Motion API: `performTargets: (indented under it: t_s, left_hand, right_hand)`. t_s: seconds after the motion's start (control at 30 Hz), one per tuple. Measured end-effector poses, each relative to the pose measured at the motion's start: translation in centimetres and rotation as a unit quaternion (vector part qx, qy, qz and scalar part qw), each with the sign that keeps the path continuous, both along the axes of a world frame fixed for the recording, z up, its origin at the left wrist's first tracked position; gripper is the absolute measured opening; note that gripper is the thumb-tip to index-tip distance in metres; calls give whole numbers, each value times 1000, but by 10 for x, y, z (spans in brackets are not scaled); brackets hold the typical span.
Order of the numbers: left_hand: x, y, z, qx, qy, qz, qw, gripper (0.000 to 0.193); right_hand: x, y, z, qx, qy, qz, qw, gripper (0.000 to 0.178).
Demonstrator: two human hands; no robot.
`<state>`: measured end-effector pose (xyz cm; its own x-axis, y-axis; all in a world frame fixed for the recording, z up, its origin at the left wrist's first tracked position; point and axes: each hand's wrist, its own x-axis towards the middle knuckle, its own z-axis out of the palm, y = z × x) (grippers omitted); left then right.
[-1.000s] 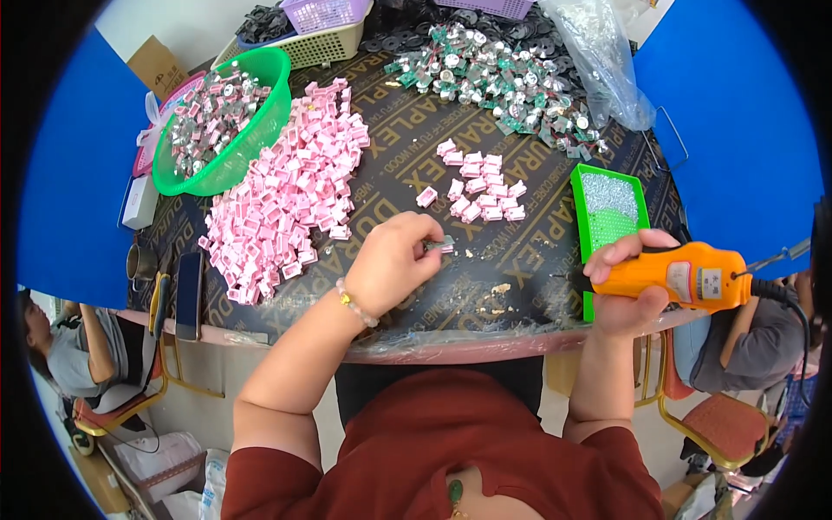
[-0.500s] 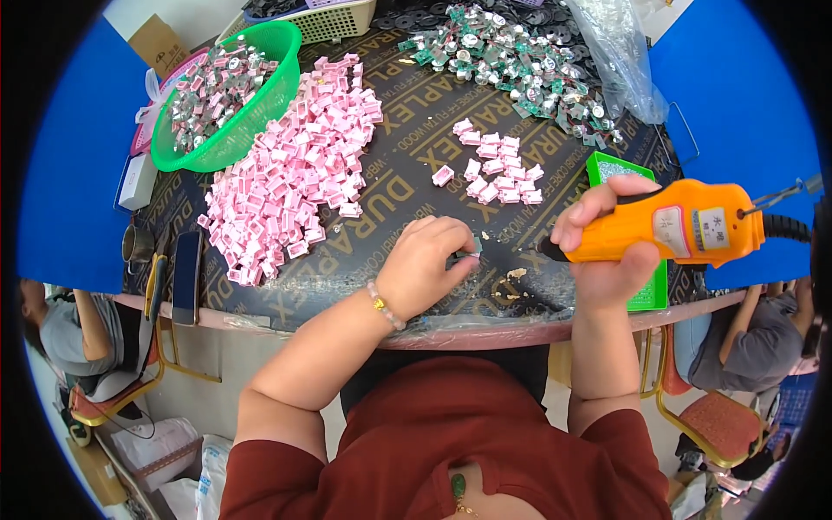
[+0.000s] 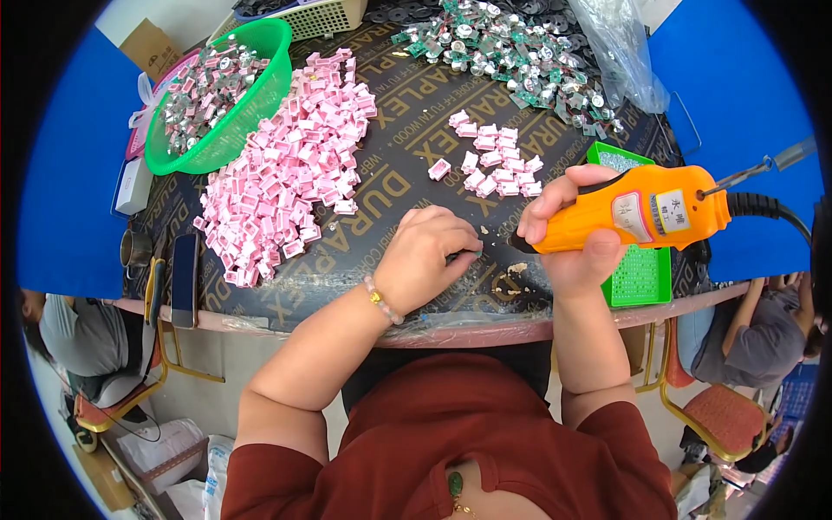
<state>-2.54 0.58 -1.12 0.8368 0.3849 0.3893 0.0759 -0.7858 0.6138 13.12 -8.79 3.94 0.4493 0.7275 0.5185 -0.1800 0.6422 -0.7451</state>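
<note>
An orange electric screwdriver point(image 3: 667, 212) lies level in my right hand point(image 3: 576, 243), its black nose pointing left toward my other hand. Near the table's front edge, my left hand point(image 3: 425, 260) is closed in a pinch on a small part, mostly hidden by the fingers; only a sliver of greenish edge shows at the fingertips. Just beyond the hands sits a loose group of small pink plastic housings point(image 3: 490, 156). A green tray point(image 3: 663, 290) of tiny shiny pieces is partly behind the screwdriver.
A large heap of pink housings point(image 3: 286, 173) covers the table's left side, beside a tilted green basket point(image 3: 282, 69) of assembled pieces. Clear-green and silver parts point(image 3: 520, 65) are piled at the back, near a plastic bag point(image 3: 611, 52). A phone point(image 3: 185, 282) lies at the left edge.
My right hand has brought the screwdriver left, closer to my left hand, uncovering more of the green tray. The left hand keeps its pinch and has barely moved.
</note>
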Motion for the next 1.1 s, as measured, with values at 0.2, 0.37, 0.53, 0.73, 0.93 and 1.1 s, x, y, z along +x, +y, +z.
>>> performTargets:
  t_s: [0.2, 0.37, 0.53, 0.73, 0.93, 1.1]
  left_hand:
    - [1, 2, -1, -4, 0, -13, 1000, 13]
    - [1, 2, -3, -12, -2, -14, 1000, 14]
    - [1, -1, -2, -37, 0, 26, 999, 18]
    - [0, -1, 0, -19, 21, 29, 999, 20]
    - [0, -3, 2, -32, 46, 30, 998, 20]
    - [0, -1, 4, -36, 64, 33, 997, 20]
  right_hand:
    - [0, -1, -3, 4, 2, -5, 1000, 65]
    - [-2, -1, -5, 10, 2, -5, 1000, 64]
    - [-3, 0, -5, 16, -2, 1, 1000, 64]
    - [-2, 0, -9, 19, 11, 7, 1000, 66]
    - [-3, -1, -9, 17, 16, 5, 1000, 66]
    - [-3, -1, -9, 11, 1, 3, 1000, 67]
